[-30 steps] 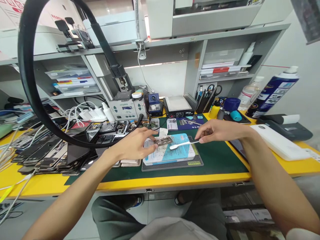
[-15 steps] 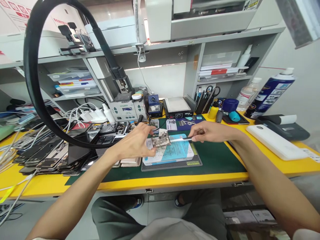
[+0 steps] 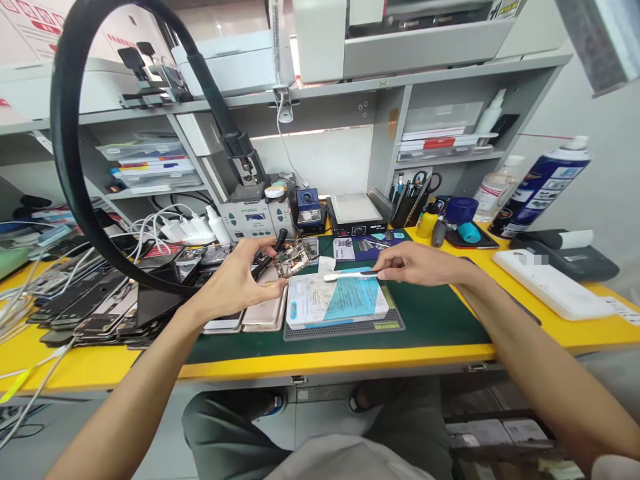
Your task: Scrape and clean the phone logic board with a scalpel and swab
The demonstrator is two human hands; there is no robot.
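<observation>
Pinched at its edge between thumb and fingers, a phone circuit board (image 3: pixel 294 259) is held tilted by my left hand (image 3: pixel 245 277), just left of and above the blue-and-white box (image 3: pixel 340 300). My right hand (image 3: pixel 407 262) grips the dark handle of a slim white-headed brush (image 3: pixel 345 275), whose head points left over the box. The brush and the board are apart. Under the box lies a grey perforated mat (image 3: pixel 395 325). A small white piece of paper or cloth (image 3: pixel 327 264) shows at the box's back edge.
Stacked phones (image 3: pixel 95 313) crowd the left, with white cables. A thick black hose (image 3: pixel 65 133) loops over the left of the bench. Behind stand a grey hot-air station (image 3: pixel 255 217) and a flat heating plate (image 3: pixel 355 210). A spray can (image 3: pixel 540 187) stands at right.
My left hand has moved left with the circuit board, which is now tilted and away from the brush. The brush has shifted slightly left, still in my right hand.
</observation>
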